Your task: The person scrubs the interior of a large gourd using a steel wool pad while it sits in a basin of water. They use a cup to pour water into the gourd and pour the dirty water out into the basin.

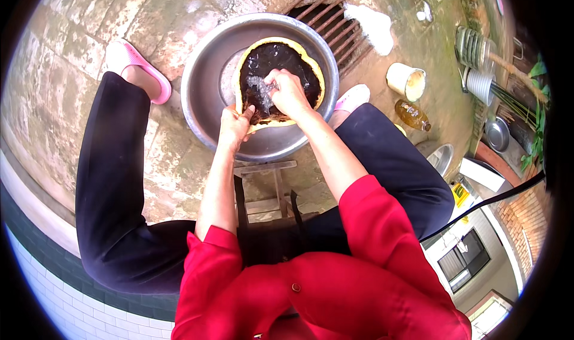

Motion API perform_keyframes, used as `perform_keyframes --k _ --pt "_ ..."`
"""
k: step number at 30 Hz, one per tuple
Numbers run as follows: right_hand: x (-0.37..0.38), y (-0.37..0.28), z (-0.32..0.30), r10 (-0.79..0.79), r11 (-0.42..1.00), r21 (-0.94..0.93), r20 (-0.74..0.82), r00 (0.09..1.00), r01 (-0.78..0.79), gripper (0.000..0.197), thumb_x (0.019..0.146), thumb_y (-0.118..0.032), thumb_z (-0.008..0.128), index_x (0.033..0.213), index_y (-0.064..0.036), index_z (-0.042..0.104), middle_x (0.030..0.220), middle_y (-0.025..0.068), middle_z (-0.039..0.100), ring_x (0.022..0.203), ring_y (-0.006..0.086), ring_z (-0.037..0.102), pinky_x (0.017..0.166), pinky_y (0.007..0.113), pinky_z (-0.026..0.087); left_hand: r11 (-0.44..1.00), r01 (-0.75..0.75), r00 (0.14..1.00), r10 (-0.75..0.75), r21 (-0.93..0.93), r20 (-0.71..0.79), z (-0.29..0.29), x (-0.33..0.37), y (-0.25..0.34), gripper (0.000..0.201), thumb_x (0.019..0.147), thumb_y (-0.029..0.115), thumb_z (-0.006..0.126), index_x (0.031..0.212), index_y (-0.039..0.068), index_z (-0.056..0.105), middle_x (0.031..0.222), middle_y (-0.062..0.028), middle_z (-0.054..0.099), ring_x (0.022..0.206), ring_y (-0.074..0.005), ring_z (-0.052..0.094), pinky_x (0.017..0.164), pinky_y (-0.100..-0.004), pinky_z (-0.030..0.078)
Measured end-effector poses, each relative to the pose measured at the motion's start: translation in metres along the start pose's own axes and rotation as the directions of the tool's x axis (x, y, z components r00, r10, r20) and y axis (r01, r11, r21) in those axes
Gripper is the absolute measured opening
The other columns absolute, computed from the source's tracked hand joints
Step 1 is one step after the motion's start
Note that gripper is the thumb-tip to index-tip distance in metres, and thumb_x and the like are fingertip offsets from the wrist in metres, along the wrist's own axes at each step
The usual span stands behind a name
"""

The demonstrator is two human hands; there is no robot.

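A wide metal basin [200,101] lies between my feet. Inside it rests a dark, wet, glossy piece with a wavy yellow rim [317,71]; I cannot tell its kind. My left hand [236,125] grips the near left edge of this piece, thumb over the rim and fingers underneath. Over its dark middle, my right hand [288,94] has its fingers curled in and touching the surface. Whitish, glistening suds or water [258,88] show beside those fingertips. Whatever the right fingers may hold is hidden.
Beyond the basin is a rusty drain grate [326,17] with white foam [372,30] beside it. To the right lie a cream-coloured tub [400,79], an amber bottle [412,114] and a metal bowl [441,158]. A low wooden stool [272,168] shows at the basin's near side.
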State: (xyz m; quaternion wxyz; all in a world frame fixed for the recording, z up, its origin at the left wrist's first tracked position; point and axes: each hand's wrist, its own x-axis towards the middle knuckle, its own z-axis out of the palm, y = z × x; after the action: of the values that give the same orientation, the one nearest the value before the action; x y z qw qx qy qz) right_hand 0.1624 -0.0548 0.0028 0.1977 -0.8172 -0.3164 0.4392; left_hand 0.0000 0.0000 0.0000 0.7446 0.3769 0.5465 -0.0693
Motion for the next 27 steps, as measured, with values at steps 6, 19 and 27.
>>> perform_keyframes --k 6,19,27 --pt "0.005 0.004 0.022 -0.041 0.953 -0.297 -0.301 0.953 -0.053 0.035 0.069 0.007 0.057 0.102 -0.0057 0.057 0.102 0.0184 0.056 0.097 0.0384 0.055 0.082 0.048 0.049 0.995 -0.05 0.999 0.048 -0.089 -0.026 0.005 -0.008 -0.009 0.023 0.093 0.017 0.058 0.079 -0.001 0.057 0.048 -0.0015 0.049 0.032 -0.0087 0.038 0.029 -0.0267 0.026" --pt "-0.021 -0.005 0.012 0.056 0.996 0.057 0.204 0.977 -0.069 0.03 0.068 0.004 0.062 0.098 0.0016 0.063 0.086 0.0212 0.065 0.079 0.032 0.066 0.072 0.038 0.05 0.988 -0.019 0.999 0.014 -0.153 -0.035 0.011 -0.01 -0.008 0.026 0.094 0.02 0.056 0.077 0.001 0.055 0.052 -0.004 0.053 0.032 -0.009 0.041 0.028 -0.0251 0.026" --pt "-0.009 0.008 0.005 0.147 0.953 -0.239 -0.179 0.973 -0.188 0.032 0.07 0.0 0.065 0.102 -0.0039 0.06 0.103 0.0216 0.058 0.096 0.0406 0.059 0.085 0.045 0.05 0.971 0.035 0.999 -0.037 -0.237 -0.004 0.011 -0.014 0.0 0.045 0.093 0.044 0.055 0.083 0.0 0.057 0.054 -0.0026 0.054 0.034 -0.0071 0.039 0.03 -0.0226 0.026"
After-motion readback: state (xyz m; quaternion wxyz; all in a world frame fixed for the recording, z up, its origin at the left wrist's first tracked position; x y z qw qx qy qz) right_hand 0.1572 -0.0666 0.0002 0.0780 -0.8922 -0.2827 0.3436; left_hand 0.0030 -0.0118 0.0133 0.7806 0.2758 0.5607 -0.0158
